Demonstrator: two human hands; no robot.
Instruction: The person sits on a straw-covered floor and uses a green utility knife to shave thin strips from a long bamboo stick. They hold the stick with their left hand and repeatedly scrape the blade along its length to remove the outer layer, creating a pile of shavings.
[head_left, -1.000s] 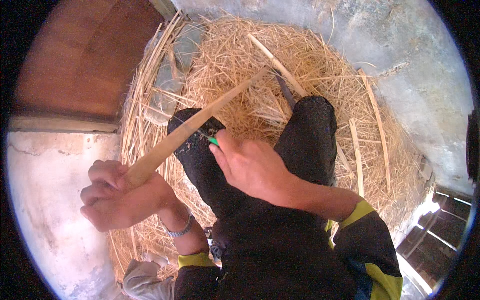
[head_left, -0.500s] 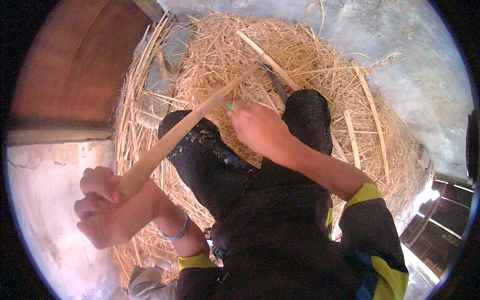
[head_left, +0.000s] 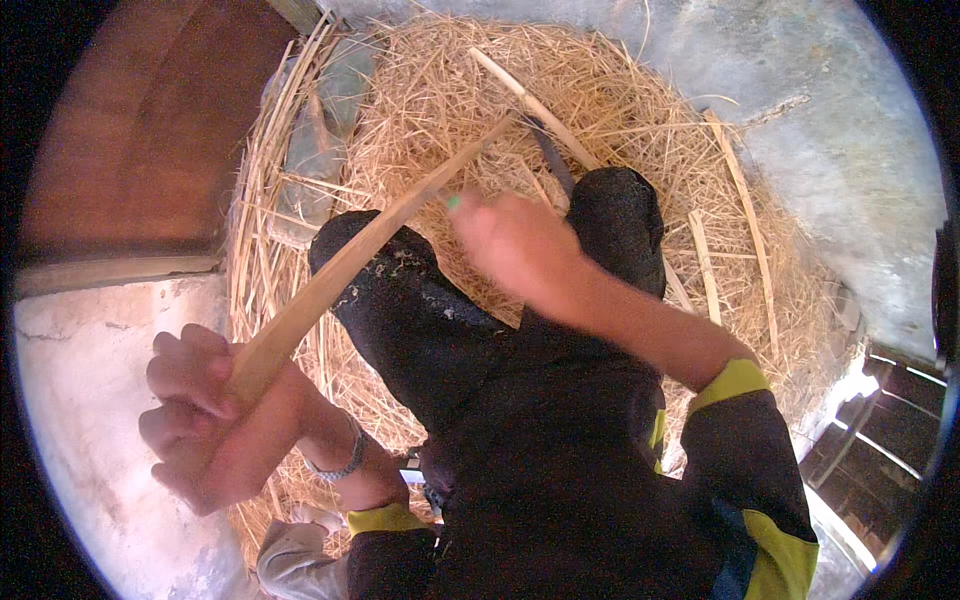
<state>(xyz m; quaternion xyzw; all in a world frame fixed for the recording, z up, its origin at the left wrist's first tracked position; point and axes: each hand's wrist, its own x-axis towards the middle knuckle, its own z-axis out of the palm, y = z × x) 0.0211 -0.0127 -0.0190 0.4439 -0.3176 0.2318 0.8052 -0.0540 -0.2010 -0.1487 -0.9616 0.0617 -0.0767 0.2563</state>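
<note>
My left hand [head_left: 200,420], at the lower left, is wrapped round the near end of a long pale wooden strip [head_left: 345,265]. The strip slants up and to the right across my left knee, its far end over a heap of shavings. My right hand [head_left: 515,240] is closed beside the strip, between my knees, and blurred by motion. A small green tip [head_left: 453,202] shows at its fingers, close to the strip; the rest of what it holds is hidden. Beyond it, a dark flat blade-like piece [head_left: 550,160] lies on the shavings next to my right knee.
Pale straw-like shavings [head_left: 430,95] cover the floor round my legs. Loose strips lie on them, among them a long one [head_left: 745,220] at the right. A grey wall [head_left: 840,130] stands at the right, a brown panel [head_left: 150,130] at the upper left. Grey cloth [head_left: 300,560] lies at the lower left.
My left hand and the strip have shifted slightly to the left. My right hand has moved a little up and left, staying close to the strip.
</note>
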